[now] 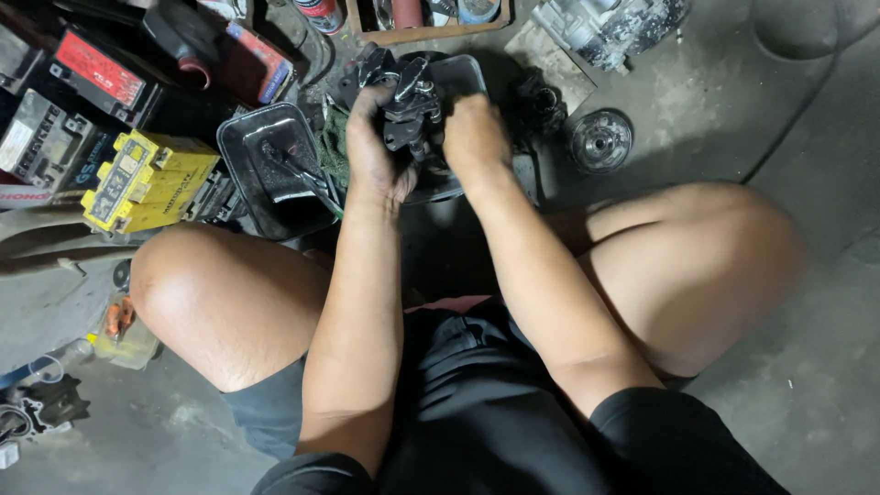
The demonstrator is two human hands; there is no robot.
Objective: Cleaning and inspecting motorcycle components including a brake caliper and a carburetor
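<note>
A yellow box (147,180) stands left, beside a red-labelled black battery (99,75).

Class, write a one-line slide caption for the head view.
Both hands, left hand and right hand, grip a dark metal part above a black tray.

Fingertips of both left hand (374,147) and right hand (472,137) hidden behind the dark metal part (411,103), grip unclear; wooden tray (431,32) cut off by top edge, contents unidentifiable.

Engine part (411,101) over tray (463,73), between both knees.
</note>
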